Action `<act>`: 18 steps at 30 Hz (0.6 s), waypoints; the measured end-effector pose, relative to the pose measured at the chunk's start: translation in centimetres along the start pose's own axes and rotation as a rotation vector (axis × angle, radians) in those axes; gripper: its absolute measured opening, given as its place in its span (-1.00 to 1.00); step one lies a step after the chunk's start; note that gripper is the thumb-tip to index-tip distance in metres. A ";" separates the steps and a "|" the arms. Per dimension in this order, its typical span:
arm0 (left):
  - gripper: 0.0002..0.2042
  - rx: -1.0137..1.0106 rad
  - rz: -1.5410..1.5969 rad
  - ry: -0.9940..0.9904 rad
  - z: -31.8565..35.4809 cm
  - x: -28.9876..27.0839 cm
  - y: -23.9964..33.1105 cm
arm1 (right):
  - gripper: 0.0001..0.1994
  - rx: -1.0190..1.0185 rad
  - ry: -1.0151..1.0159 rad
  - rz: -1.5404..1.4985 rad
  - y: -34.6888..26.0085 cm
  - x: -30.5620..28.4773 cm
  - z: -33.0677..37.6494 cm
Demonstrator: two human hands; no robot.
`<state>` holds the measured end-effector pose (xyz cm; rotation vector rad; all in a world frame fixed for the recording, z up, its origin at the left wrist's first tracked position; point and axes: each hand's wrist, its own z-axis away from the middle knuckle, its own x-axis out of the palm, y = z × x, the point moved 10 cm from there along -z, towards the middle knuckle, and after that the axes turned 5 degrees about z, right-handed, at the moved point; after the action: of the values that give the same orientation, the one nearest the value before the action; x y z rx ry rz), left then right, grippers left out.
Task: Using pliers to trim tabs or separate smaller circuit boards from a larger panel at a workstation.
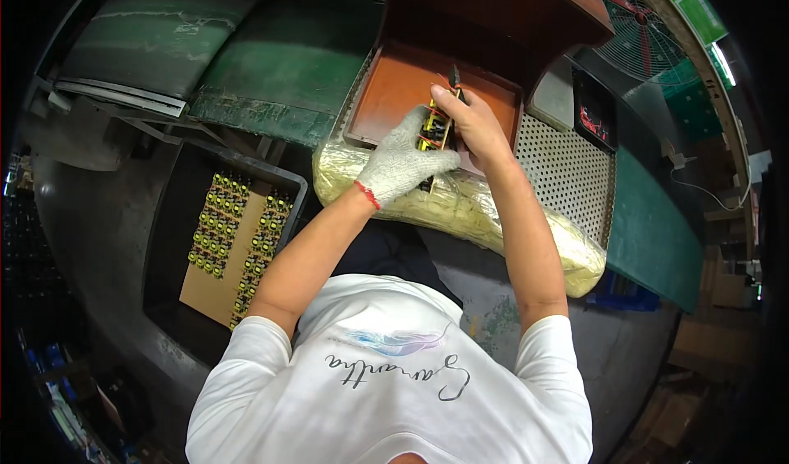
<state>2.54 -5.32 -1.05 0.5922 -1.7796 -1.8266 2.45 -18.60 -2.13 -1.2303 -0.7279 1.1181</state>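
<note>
White knit glove on the left hand [400, 165] wraps the small circuit board [436, 132] over the brown tray [394, 86]; the bare right hand [477, 123] pinches a dark tool [454, 76] at its far edge. Risk: board twists in the loose glove grip, tool slips onto components.

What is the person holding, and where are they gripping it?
A small circuit board, gripped along its left side by the gloved left hand; the bare right hand holds a dark tool by its handle.

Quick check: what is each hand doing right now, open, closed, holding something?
Left hand, in a white knit glove: closed on a small circuit board with yellow parts.
Right hand, bare: closed on a dark slim tool at the board.
</note>
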 end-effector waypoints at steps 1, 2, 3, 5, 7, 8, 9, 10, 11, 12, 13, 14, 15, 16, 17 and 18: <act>-0.52 0.009 0.035 0.041 -0.4 -0.5 -0.5 | -0.55 0.003 0.003 -0.001 0.0 -0.2 0.0; -0.55 0.015 0.069 0.087 -0.6 -1.1 -1.1 | -0.57 0.026 -0.021 -0.028 -0.5 0.2 0.5; -0.55 0.010 0.070 0.089 -0.6 -1.6 -2.0 | -0.58 0.049 -0.045 -0.056 -1.0 0.6 1.0; -0.53 -0.046 0.604 -0.075 -0.4 -1.8 -4.0 | -0.60 0.076 -0.064 -0.084 -0.6 0.5 1.7; -0.52 -0.078 0.876 -0.151 -0.2 -2.0 -5.2 | -0.63 0.071 -0.012 0.020 0.4 -1.3 2.2; -0.49 -0.071 0.961 -0.149 -0.1 -2.3 -5.6 | -0.65 0.069 0.011 0.073 0.9 -2.1 2.4; -0.45 -0.066 1.047 -0.148 0.1 -2.5 -5.9 | -0.65 0.076 0.009 0.074 1.8 -2.6 2.8; -0.42 -0.059 1.135 -0.140 0.3 -2.7 -6.3 | -0.67 -0.043 0.083 0.332 1.4 -3.7 3.2; -0.42 -0.062 1.142 -0.129 0.4 -2.8 -6.7 | -0.68 -0.165 0.155 0.590 0.9 -4.3 4.0; -0.36 -0.029 1.148 -0.117 0.3 -3.2 -6.6 | -0.69 -0.292 0.228 0.846 0.1 -4.2 4.8; -0.30 0.004 1.153 -0.105 0.2 -3.5 -6.6 | -0.69 -0.286 0.220 0.849 0.5 -4.1 5.3; -0.25 0.037 1.156 -0.094 0.1 -3.8 -6.5 | -0.70 -0.312 0.191 0.889 0.7 -3.5 6.0; -0.25 0.033 1.161 -0.089 0.2 -3.9 -6.6 | -0.70 -0.339 0.162 0.928 0.9 -3.0 6.5; -0.23 0.038 1.147 -0.089 0.3 -3.9 -6.7 | -0.70 -0.367 0.133 0.966 1.1 -2.5 7.0; -0.21 0.043 1.132 -0.092 0.4 -4.0 -6.7 | -0.70 -0.361 0.130 0.967 1.4 -2.6 7.3; -0.20 0.049 1.117 -0.095 0.4 -4.0 -6.6 | -0.72 -0.392 0.113 0.980 1.4 -2.3 7.6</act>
<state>4.95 -2.45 -7.84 -0.4441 -1.6603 -1.0173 -5.59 -18.17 -1.47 -2.0722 -0.2222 1.7091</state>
